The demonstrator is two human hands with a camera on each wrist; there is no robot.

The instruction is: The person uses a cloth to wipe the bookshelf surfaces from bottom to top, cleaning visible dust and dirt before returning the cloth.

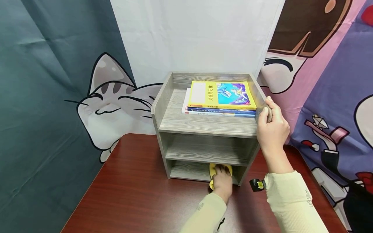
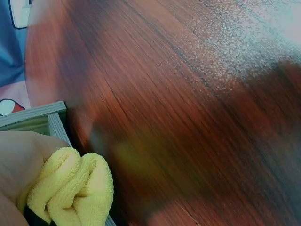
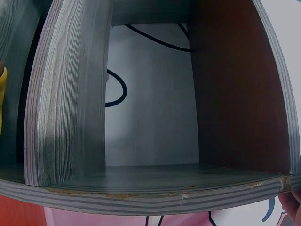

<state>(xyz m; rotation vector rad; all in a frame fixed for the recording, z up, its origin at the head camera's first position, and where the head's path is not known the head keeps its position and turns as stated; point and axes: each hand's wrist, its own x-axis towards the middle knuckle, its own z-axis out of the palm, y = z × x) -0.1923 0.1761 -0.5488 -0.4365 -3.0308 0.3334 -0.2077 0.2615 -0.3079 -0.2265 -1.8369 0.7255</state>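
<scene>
A small grey wood-grain shelf stands on the dark red table. At its bottom level, my left hand holds a yellow cloth near the right end of the board. In the left wrist view the cloth is bunched in thick folds beside the hand; the fingertips are hidden there. My right hand grips the front edge of the shelf's right side panel, thumb inside and fingers outside. Part of that hand shows at the corner of the right wrist view.
Several books lie stacked on the top level, a yellow one uppermost, against the right side. A middle board divides the space below. Black cables show behind the shelf. Printed curtains hang around the table.
</scene>
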